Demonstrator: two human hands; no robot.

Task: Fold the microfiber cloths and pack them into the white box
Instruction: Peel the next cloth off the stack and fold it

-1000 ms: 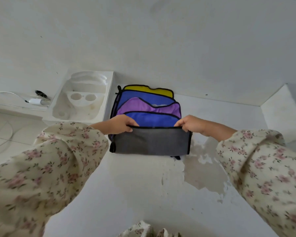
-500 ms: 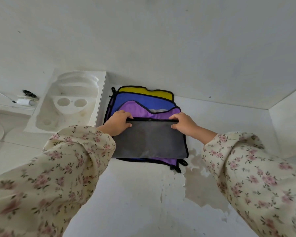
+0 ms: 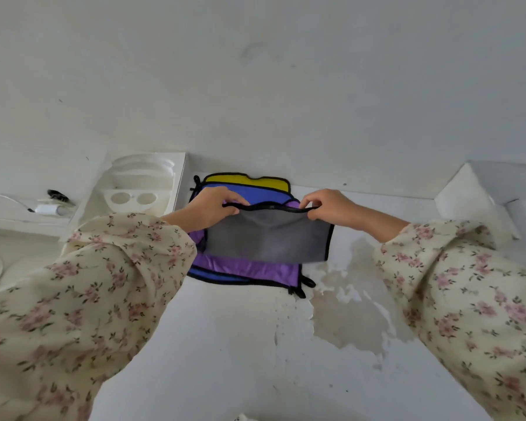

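A left hand [image 3: 213,208] and right hand [image 3: 328,208] pinch the far hem of the grey cloth [image 3: 268,240] atop the stacked cloths [image 3: 249,268] (the white box [image 3: 179,185] sits just left), where an uneven tug could skew the fold.

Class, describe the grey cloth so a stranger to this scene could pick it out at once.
Where the white wall meets the surface, right of the moulded white tray, lies a stack of black-edged cloths. The grey cloth is the top one, pinched at its far edge by the left hand and right hand. It alone is grey; those beneath are purple, blue and yellow.
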